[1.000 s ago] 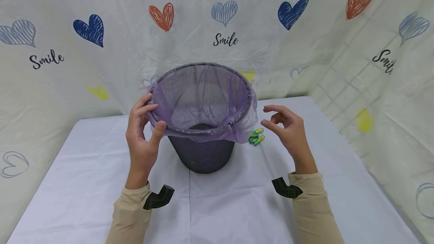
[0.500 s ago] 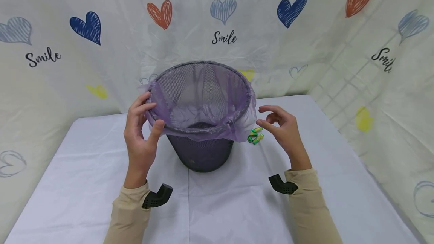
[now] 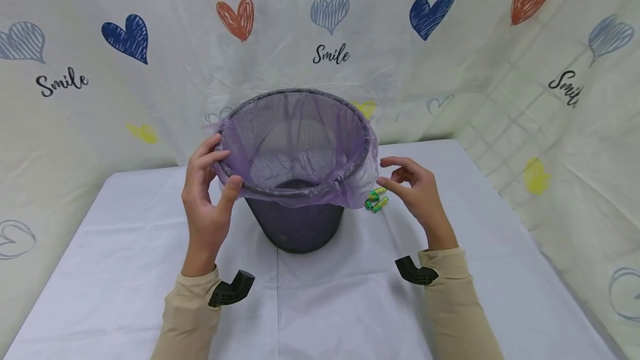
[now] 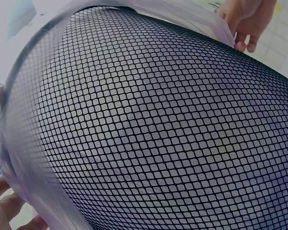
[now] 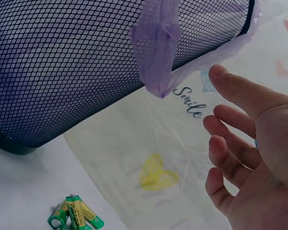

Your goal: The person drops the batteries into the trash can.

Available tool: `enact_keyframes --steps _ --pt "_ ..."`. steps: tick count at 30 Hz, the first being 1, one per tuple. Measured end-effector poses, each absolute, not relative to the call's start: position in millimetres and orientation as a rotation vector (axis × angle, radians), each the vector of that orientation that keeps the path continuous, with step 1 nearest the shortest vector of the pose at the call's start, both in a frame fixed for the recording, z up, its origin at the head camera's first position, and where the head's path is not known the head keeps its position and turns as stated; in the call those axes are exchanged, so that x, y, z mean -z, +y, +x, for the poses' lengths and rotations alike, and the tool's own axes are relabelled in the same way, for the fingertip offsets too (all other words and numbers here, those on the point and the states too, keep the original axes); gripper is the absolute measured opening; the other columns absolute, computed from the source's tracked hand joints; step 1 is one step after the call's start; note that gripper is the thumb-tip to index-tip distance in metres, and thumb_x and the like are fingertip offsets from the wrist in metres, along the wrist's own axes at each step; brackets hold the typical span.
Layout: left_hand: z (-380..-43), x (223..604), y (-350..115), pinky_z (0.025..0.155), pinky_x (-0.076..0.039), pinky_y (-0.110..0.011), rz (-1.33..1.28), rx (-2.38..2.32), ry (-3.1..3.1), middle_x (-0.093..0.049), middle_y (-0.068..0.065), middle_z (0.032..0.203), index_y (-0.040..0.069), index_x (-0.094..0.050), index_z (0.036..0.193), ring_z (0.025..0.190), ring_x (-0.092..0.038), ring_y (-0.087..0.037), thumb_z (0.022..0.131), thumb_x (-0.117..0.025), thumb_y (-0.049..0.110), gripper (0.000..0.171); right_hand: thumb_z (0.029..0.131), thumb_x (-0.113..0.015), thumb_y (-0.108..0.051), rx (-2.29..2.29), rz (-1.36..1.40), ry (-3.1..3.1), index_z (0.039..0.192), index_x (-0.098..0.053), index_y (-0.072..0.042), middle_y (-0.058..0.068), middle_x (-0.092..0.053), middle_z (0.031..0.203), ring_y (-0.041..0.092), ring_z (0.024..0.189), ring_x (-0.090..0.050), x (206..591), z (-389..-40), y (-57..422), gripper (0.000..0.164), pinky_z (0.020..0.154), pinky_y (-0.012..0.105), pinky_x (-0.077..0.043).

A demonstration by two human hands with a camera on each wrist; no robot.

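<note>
A dark mesh wastebasket [image 3: 300,226] stands on the white-covered table, lined with a thin purple plastic bag [image 3: 357,182] folded over its rim. My left hand [image 3: 206,199] holds the rim at the left, fingertips and thumb hooked over it. In the left wrist view the mesh wall [image 4: 149,124] fills most of the picture, with fingers [image 4: 9,206] along the rim. To the right of the bag, my right hand [image 3: 417,190] hovers with bent fingers and holds nothing. In the right wrist view a knotted bunch of the bag [image 5: 158,52] hangs outside the rim, apart from the hand [image 5: 259,148].
Several green and yellow batteries [image 3: 376,200] lie in a small pile right of the wastebasket, partly behind the bag's edge. A white sheet with hearts and lettering [image 3: 280,43] hangs behind and beside the table [image 3: 125,249].
My right hand has moved slightly left, closer to the bag's right side. The left hand keeps its place on the rim; the wastebasket and batteries stay put.
</note>
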State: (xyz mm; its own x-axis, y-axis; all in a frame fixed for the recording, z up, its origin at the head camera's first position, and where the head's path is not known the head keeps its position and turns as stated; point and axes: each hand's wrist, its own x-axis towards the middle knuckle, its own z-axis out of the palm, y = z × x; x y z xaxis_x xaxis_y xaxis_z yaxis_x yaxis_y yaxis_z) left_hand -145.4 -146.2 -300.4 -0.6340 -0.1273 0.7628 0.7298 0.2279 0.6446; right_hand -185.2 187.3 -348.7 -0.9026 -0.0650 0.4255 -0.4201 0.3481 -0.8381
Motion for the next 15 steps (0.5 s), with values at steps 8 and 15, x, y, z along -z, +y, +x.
enact_keyframes --steps 8,15 --pt "-144.6 299.7 -146.2 0.104 -0.037 -0.029 -0.545 1.487 -1.791 -0.043 -0.025 0.134 -0.014 -0.050 0.111 0.128 -0.040 -0.033 0.086 -0.061 0.026 0.049 0.079 -0.069 -0.008 -1.576 0.441 -2.318 0.112 -0.061 -0.001 -0.005 -0.062 0.099 0.018 0.073 -0.051 351.3 -188.4 187.6 0.035 0.073 0.017 -0.045" --pt "-144.7 300.2 -145.8 0.104 -0.038 -0.029 -0.552 1.496 -1.782 -0.043 -0.025 0.134 -0.015 -0.050 0.111 0.127 -0.040 -0.033 0.086 -0.062 0.025 0.049 0.079 -0.069 -0.009 -1.575 0.422 -2.340 0.112 -0.061 -0.002 -0.002 -0.062 0.101 0.020 0.074 -0.051 354.9 -188.5 188.5 0.035 0.073 0.017 -0.045"
